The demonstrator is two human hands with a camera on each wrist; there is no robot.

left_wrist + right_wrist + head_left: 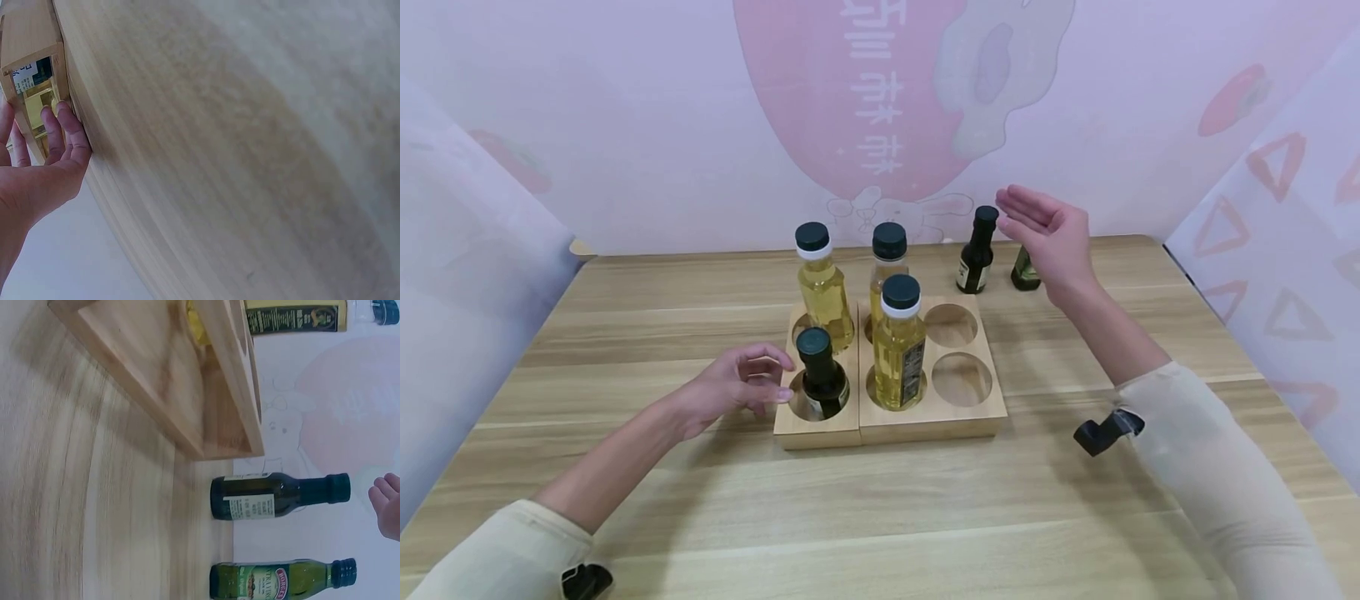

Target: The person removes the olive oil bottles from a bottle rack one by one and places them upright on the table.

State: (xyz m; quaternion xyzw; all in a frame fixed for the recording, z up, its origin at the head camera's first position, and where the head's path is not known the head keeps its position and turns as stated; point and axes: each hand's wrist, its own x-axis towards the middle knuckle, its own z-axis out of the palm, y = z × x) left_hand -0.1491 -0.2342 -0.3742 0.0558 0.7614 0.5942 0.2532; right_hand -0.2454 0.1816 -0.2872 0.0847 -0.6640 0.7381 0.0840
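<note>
My left hand (737,385) rests its fingertips at the left side of a wooden bottle rack (928,425), fingers loosely bent. Nearest to it, a dark bottle (824,379) stands in the front left hole. Behind that is a yellow oil bottle (827,304); two more, a front one (898,354) and a partly hidden rear one (889,258), fill the middle column. My right hand (1052,237) hovers with extended fingers beside a small dark bottle (976,258) at the back. Partly behind this hand stands a green olive oil bottle (1025,273), its label plain in the right wrist view.
The rack's right column has two round holes, a rear one (951,325) and a front one (962,381). A wood-grain table (865,508) spreads around it. Beyond the far edge hangs a printed backdrop (662,150). A black strap (1105,432) dangles from the right sleeve.
</note>
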